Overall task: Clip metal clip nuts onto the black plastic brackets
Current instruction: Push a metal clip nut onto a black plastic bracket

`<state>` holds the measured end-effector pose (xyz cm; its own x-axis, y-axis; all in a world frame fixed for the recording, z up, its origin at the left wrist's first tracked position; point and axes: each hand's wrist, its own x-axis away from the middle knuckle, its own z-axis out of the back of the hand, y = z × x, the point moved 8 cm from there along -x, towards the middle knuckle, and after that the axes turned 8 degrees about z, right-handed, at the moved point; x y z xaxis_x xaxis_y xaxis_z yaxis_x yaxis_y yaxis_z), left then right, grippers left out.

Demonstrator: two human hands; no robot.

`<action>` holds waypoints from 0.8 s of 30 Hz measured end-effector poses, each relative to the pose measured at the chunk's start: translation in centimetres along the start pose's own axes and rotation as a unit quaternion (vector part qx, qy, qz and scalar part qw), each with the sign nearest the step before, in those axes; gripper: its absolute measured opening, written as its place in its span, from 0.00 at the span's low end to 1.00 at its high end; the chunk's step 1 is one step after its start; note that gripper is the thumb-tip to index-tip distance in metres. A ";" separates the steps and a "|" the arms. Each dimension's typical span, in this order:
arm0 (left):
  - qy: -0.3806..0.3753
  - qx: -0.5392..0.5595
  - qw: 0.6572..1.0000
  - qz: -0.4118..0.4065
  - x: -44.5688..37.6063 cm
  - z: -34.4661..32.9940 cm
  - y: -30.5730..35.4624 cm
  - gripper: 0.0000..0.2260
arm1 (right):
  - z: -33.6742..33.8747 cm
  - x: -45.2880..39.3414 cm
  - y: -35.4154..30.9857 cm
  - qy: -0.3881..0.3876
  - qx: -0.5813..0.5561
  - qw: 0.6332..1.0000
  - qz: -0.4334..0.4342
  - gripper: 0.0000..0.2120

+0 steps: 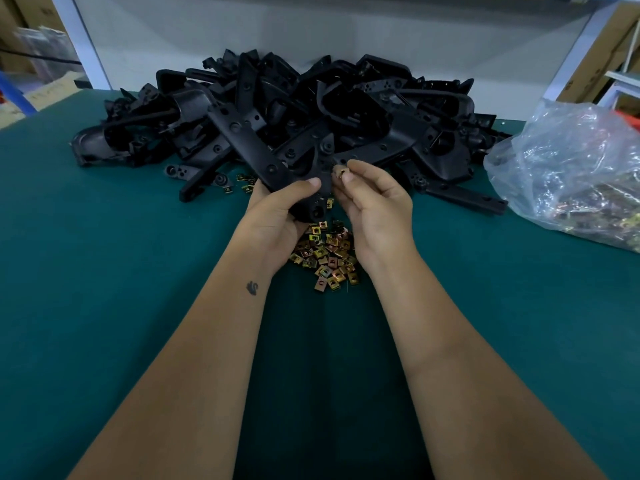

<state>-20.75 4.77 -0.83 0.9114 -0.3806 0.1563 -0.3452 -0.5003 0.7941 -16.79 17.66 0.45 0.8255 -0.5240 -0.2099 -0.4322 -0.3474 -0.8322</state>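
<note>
Gripped one black bracket [277,168] in left hand [277,216] above the table [104,271]; pinched a clip nut [340,173] in right-hand fingers [349,180], not yet seated. Left a large bracket pile [311,109] and loose nuts [325,254], seemingly most of the job.

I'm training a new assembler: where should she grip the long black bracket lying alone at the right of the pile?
Probably mid-bar, from above. The long black bracket lies flat on the green mat, clear of the bracket pile, both long edges exposed for finger and thumb.
</note>
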 end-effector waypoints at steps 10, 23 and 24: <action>-0.029 -0.018 0.999 -0.007 0.4 -0.7 0.1 0.25 | 0.0 0.2 0.3 0.018 -0.049 0.998 -0.041 0.07; -0.026 -0.037 0.999 -0.022 0.3 0.0 0.6 0.19 | -0.6 0.3 0.5 -0.011 -0.034 0.998 -0.044 0.05; -0.025 -0.032 0.999 -0.024 0.3 0.0 0.7 0.18 | -0.7 0.3 0.6 -0.016 -0.031 0.998 -0.046 0.05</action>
<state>-20.74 4.31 -0.27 0.9138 -0.3964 0.0889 -0.2849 -0.4693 0.8358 -17.08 16.78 0.25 0.8732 -0.4633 -0.1512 -0.3751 -0.4408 -0.8154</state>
